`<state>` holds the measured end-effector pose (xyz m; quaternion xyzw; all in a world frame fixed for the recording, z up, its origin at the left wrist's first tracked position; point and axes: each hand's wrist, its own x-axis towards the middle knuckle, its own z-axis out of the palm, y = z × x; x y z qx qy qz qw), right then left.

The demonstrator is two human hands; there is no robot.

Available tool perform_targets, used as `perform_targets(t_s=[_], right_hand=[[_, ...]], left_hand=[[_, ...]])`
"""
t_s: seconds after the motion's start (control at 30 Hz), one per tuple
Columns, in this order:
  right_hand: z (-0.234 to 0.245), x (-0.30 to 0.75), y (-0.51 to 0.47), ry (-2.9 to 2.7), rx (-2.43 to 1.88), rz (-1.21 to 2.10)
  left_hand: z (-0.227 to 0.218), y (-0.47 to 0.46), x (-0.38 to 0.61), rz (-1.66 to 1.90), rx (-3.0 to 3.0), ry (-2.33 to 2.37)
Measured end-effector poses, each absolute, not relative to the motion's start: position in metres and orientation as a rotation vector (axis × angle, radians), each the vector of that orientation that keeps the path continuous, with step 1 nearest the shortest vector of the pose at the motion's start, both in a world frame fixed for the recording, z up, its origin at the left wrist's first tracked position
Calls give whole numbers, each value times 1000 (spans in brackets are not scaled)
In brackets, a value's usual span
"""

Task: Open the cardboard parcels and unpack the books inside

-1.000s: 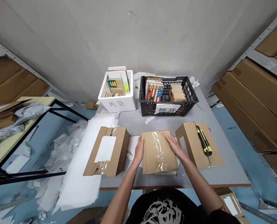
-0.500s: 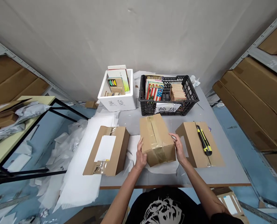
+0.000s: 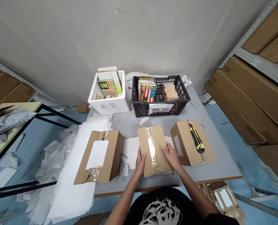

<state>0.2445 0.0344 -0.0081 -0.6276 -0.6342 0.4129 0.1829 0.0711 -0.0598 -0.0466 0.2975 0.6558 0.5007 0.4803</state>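
Observation:
A taped cardboard box (image 3: 144, 143) is between my two hands in the middle of the table, its taped face turned up. My left hand (image 3: 140, 162) grips its left side, thumb on the top face. On the right side my right hand (image 3: 171, 155) closes over the edge, fingers partly hidden. To the left lies a second cardboard box (image 3: 116, 156) with a white label (image 3: 97, 154). A third cardboard box (image 3: 184, 134) stands to the right, and a yellow and black utility knife (image 3: 196, 138) rests on top of it.
At the back stand a white foam bin (image 3: 110, 106) with books and a black plastic crate (image 3: 139, 109) with books and a stack of small items. White foam sheets (image 3: 70, 187) hang over the left table edge. Shelves of cartons (image 3: 253, 100) rise on the right.
The box between my hands has come down towards me and turned, so its taped face now lies flatter. My right hand has shifted onto its edge. The view has moved slightly.

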Motion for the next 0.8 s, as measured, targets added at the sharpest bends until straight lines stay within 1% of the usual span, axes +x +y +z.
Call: perform_targets(t_s=[0.1,0.2,0.3,0.4,0.47,0.53,0.6,0.67,0.77,0.8], right_hand=[[8,237,32,-1805,-1814,986],[14,248,32,-1831,-1816,880],[3,265,30,-1790,-1882,832],[-15,277,29,-1742,-1942,854],[-23,281,29,-1785,-1895,825],[-24,277,29,-1865,-1772,699],[-20,263,24,-1943,-1624,616],[-16,237,15,-2013,-1496,735],[-18,174,-3,-2074,-1313,1165],[-20,149,-9,-2075,-1265,1304]], left_hand=[[-42,-46,81,1246,698,1549],[-43,-38,91,1244,773,1512],[-44,-27,101,1205,925,1491],[-43,-17,107,1105,1036,1504],[-39,-17,107,1007,1083,1557],[-31,-24,98,926,1146,1643],[-19,-37,74,918,1224,1782],[-4,-55,34,990,1262,2014],[18,-87,-50,1052,1107,2520],[24,-97,-79,983,988,2678]])
